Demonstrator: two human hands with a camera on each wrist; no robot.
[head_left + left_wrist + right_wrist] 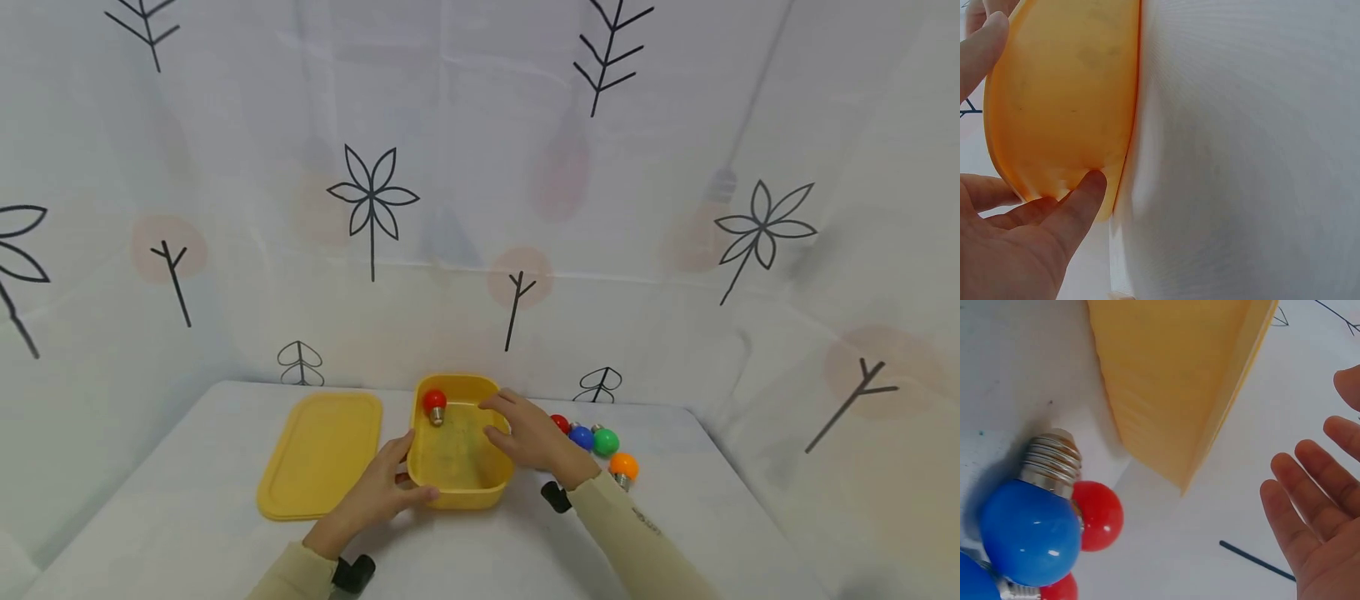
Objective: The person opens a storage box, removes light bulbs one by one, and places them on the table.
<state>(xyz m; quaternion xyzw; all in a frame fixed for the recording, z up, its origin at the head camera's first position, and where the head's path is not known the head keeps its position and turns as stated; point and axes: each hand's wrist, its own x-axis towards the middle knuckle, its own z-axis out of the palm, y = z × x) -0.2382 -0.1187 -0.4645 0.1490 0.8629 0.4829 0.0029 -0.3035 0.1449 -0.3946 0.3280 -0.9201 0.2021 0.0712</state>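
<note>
A yellow plastic box (461, 500) stands on the table in the head view, with one red light bulb (435, 402) lying inside near its back left corner. My left hand (382, 483) holds the box's front left corner, thumb along the front wall and fingers on the left side; the left wrist view shows fingertips (1094, 181) against the wall. Over the box's right rim hovers my right hand (528, 433), its fingers spread and loosely bent, holding nothing. Right of the box lie several bulbs: red (559, 423), blue (581, 437), green (606, 442) and orange (624, 467).
A flat yellow lid (318, 454) lies on the white table (187, 500), left of the box. Behind the table hangs a white cloth (450, 208) printed with plant drawings. More blue bulbs (1032, 531) and red bulbs (1099, 515) cluster beside the box in the right wrist view.
</note>
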